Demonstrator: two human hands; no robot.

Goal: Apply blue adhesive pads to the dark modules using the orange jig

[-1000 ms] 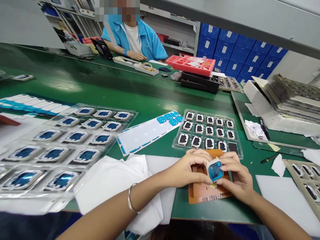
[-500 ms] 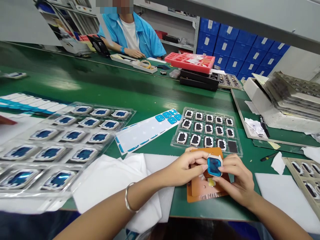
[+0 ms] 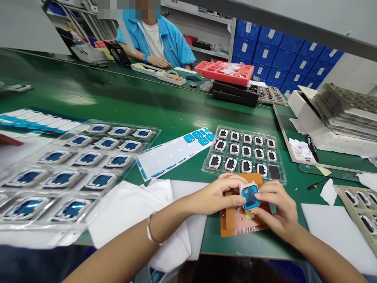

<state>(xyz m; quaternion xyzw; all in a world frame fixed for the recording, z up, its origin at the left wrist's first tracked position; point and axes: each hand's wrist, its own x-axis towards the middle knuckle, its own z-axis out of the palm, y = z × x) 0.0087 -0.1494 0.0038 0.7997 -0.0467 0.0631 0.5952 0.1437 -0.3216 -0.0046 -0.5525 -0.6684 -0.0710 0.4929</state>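
Classed as a small-parts assembly workshop. Identified by trays (image 3: pixel 240 157) of matching cases (image 3: pixel 234 149), green surface (image 3: pixel 165 112) and stacked blue bins (image 3: pixel 284 49).

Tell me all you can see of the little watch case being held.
The watch case is a rounded square with a pale, smooth rim and a glossy blue, film-like face turned up toward the camera. It is held slightly tilted over the orange board. The left hand has its thumb at one edge; the right hand touches the opposite side. Its back is hidden.
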